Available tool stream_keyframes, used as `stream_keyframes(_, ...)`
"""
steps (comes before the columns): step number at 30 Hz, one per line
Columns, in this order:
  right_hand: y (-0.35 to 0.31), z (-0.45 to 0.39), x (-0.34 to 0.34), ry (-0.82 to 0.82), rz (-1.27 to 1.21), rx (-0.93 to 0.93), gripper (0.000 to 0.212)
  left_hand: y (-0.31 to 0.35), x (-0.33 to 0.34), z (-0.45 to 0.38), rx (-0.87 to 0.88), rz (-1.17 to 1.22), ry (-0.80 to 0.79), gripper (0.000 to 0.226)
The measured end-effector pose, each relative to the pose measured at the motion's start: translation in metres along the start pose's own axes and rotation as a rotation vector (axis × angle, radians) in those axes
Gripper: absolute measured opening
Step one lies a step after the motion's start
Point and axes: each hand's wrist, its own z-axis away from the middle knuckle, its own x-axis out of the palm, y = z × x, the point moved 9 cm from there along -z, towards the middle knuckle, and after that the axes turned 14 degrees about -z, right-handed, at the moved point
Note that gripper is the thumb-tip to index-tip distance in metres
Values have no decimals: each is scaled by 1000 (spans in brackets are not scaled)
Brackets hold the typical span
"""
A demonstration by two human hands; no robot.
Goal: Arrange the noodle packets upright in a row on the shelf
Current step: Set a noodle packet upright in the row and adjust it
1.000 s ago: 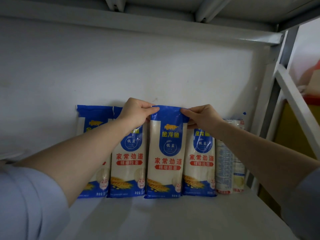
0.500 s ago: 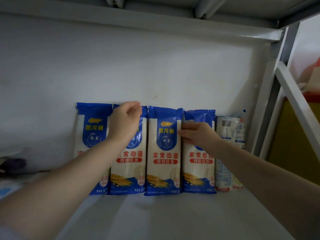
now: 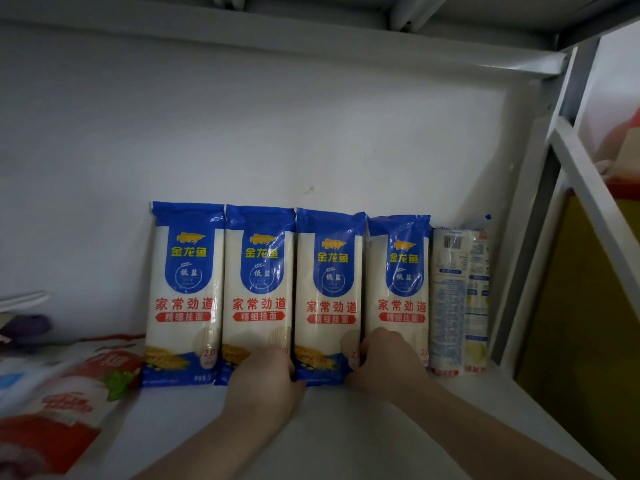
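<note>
Four blue-and-white noodle packets stand upright side by side against the back wall: the first [image 3: 183, 292], second [image 3: 258, 292], third [image 3: 329, 299] and fourth [image 3: 398, 292]. A fifth packet [image 3: 459, 299] stands at the right end with its printed back facing out. My left hand [image 3: 263, 375] holds the lower left edge of the third packet and covers the second packet's bottom corner. My right hand [image 3: 384, 365] holds its lower right edge, over the base of the fourth. My fingertips are hidden behind the packet edges.
The white shelf board [image 3: 346, 438] runs toward me below the row. Red-and-white bags [image 3: 69, 393] lie on the left, with a purple object [image 3: 27, 325] behind them. A metal upright [image 3: 540, 202] and slanted brace [image 3: 595, 202] close the right side; another shelf sits overhead.
Both hands have come down from the top of the packets to the bottom edge of the third packet. The view has dropped, bringing the bags on the left into sight.
</note>
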Motion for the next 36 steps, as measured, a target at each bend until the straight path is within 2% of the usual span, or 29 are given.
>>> stream_keyframes(11,6,-3,4,57,7,-16,28,4,2,-2,13,-59,55,14)
stream_keyframes(16,7,5,-5,51,-46,-36,24,4,-2,1,16,-71,48,15)
stream_keyframes(18,18,14,-30,128,-101,-35,17,13,-9,5,37,-47,70,19)
stream_keyframes(22,68,25,-83,304,-351,65,22,62,-33,9,159,177,159,19)
stream_keyframes(24,87,24,-88,317,-487,129,35,89,-50,0,183,272,201,21)
stream_keyframes(26,93,18,-78,279,-504,126,33,114,-67,-15,204,346,238,21)
stream_keyframes(28,89,14,-65,241,-492,79,25,127,-77,-36,165,416,234,22)
stream_keyframes(32,87,8,-49,246,-482,70,37,134,-75,-78,42,539,119,18)
stream_keyframes(36,89,2,-44,238,-475,68,45,134,-66,-98,-117,725,61,31)
